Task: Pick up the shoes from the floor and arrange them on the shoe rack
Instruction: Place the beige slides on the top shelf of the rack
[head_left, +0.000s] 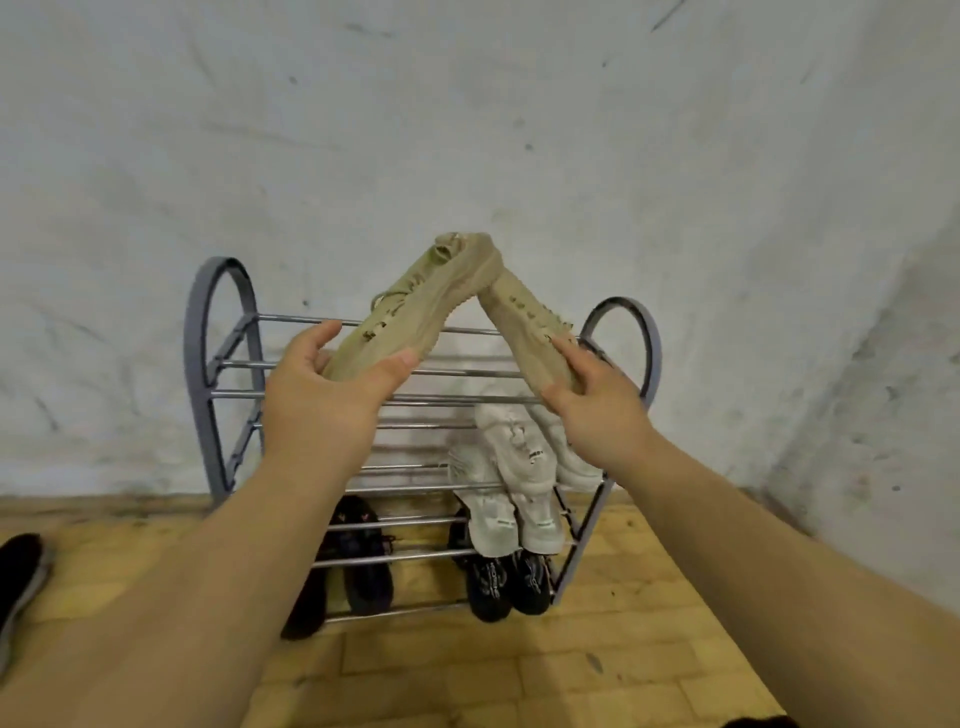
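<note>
Left hand (322, 384) and right hand (592, 410) each grip a tan shoe by the heel, fingers curled round it: left shoe (410, 306), right shoe (530, 322). Both shoes are held above the top shelf of the shoe rack (228, 364), toes touching. White shoes (519, 467) and black shoes (509, 577) already sit lower in the rack. One dark shoe (21, 577) remains on the floor, left of the rack.

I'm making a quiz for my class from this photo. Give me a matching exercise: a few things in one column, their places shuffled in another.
1 tan shoes
2 white shoes
3 grey-soled shoe
4 rack

A on the floor, far left
B one in the left hand, one in the right hand
C by the wall
D on the rack's right side

Pairs: 1-B, 2-D, 3-A, 4-C
</note>
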